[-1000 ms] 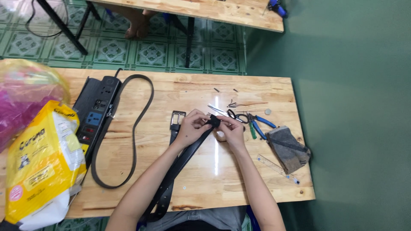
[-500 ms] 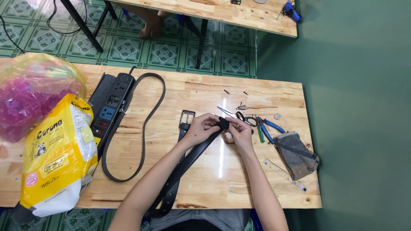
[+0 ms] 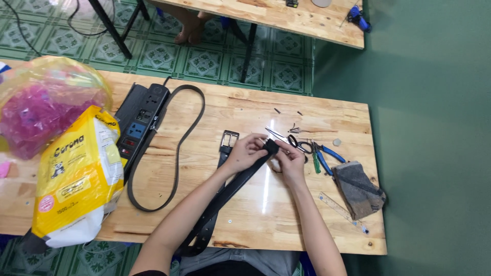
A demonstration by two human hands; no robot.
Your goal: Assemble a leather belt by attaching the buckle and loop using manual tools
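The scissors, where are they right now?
In the head view, the scissors lie on the table right of the hands, beside the blue pliers.

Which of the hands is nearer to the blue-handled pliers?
Right. The right hand sits just beside the blue-handled pliers; the left hand is farther off, across the belt end.

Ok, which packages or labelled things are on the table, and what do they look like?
Yellow bag: left edge, tall soft pack, yellow with white bottom and printed label.
Clear bag: far left, behind it, rounded, yellowish film over pink contents.
Power strip: beside them, long, black, with blue and red patches.
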